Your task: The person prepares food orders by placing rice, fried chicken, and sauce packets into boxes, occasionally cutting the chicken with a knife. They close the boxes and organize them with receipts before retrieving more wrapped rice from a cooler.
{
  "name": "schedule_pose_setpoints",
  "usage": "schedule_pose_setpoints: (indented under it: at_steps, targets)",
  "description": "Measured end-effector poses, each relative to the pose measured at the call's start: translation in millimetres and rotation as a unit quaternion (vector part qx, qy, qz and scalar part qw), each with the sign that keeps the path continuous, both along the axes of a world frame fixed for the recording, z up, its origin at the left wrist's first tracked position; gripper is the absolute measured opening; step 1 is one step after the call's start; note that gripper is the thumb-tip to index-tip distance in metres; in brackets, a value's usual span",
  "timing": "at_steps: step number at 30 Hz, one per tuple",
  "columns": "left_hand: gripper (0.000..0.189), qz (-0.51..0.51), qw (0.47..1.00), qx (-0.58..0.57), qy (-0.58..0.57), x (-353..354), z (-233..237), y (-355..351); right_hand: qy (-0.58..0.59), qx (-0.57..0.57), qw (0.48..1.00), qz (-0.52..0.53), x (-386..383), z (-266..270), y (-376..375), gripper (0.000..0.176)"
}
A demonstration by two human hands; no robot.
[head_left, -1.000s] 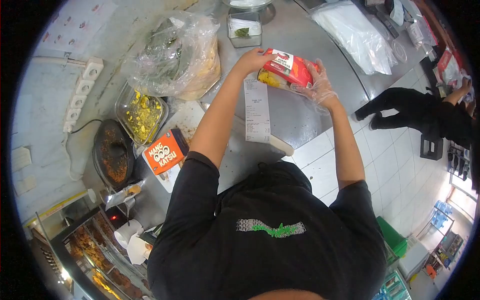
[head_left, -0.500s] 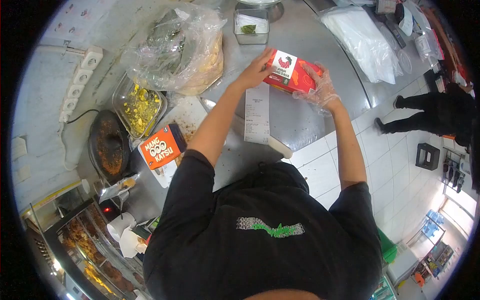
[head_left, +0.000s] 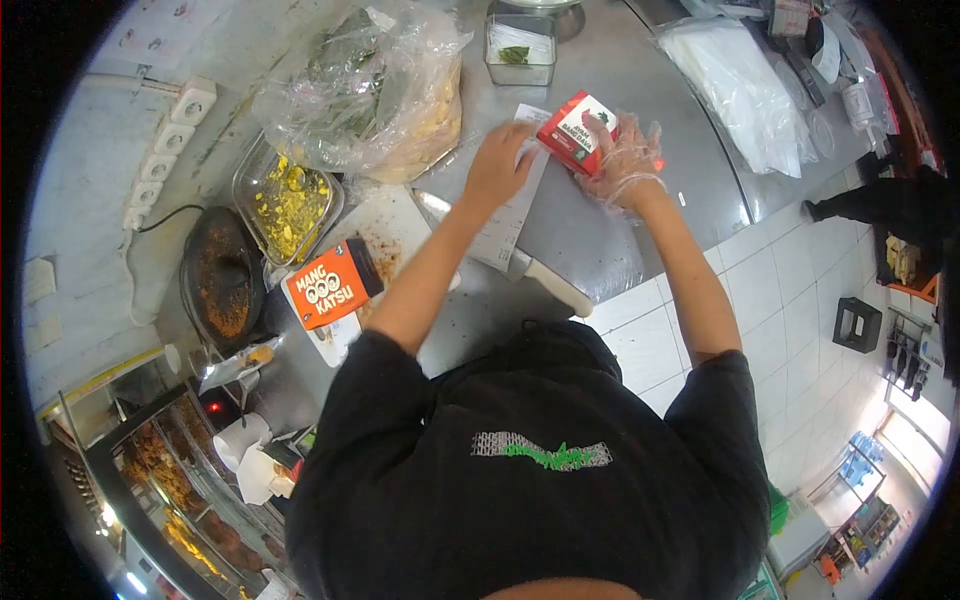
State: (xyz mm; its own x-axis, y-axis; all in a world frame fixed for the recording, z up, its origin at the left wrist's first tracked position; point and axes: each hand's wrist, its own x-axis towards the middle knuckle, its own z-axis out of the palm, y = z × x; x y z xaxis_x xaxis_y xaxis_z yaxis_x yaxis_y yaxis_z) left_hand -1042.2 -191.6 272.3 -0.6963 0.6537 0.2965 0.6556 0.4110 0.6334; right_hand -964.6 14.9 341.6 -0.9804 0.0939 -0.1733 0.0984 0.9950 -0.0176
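Head view, looking down past a black shirt: the right hand, in a clear plastic glove, grasps a red food carton that sits on the steel counter. Its fingers wrap over the carton's right end. The left hand is bare, with the fingers released and laid flat on a paper receipt. The carton is just right of the left fingertips, close by or touching; which of the two cannot be told. Its long axis appears to run from those fingertips toward the gloved palm, so the right hand is the nearer one and the only one gripping. The receipt passes under the left fingers, and its far tip shows beside the carton.

Counted: two cartons, the red one and an orange "Mang Katsu" carton well left of the left hand. One receipt. One knife, lying near the left forearm. One glove. Beyond the left fingers lie a plastic bag of greens and a small clear tub.
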Motion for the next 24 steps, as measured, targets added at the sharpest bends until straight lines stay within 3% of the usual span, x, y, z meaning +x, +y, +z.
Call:
schedule_pose_setpoints:
  at_steps: [1, 4, 10, 15, 17, 19, 21, 23, 24]
  targets:
    - [0.046, 0.02, 0.999, -0.025, -0.024, 16, -10, -12, 0.001, 0.007, 1.0, -0.016, -2, 1, -2, 0.09]
    - [0.048, -0.004, 0.979, -0.195, 0.057, 53, -24, -24, 0.004, -0.031, 0.999, -0.038, -3, 2, -2, 0.087]
    - [0.047, -0.058, 0.98, -0.175, 0.068, 65, -40, 20, 0.015, 0.014, 0.998, 0.064, -27, -5, 33, 0.086]
    - [0.048, -0.015, 0.982, -0.182, 0.046, 66, -31, 61, 0.062, 0.036, 0.987, 0.144, -54, -24, 60, 0.088]
    - [0.047, 0.015, 0.994, -0.105, 0.033, 76, -19, 30, 0.039, 0.101, 0.986, 0.123, -50, -4, 38, 0.089]
    - [0.046, 0.05, 0.998, 0.001, 0.034, 84, 9, -5, 0.142, 0.006, 0.976, 0.164, -45, -11, 2, 0.085]
    - [0.037, 0.071, 0.992, 0.102, 0.006, 99, 24, -72, 0.167, -0.123, 0.955, 0.213, -42, -5, -43, 0.082]
    - [0.027, 0.203, 0.974, 0.098, -0.016, 130, 37, -157, 0.132, -0.223, 0.927, 0.272, -22, 10, -132, 0.083]
    - [0.024, 0.297, 0.951, 0.058, 0.064, 149, 14, -202, 0.12, -0.242, 0.915, 0.301, -8, 16, -175, 0.085]
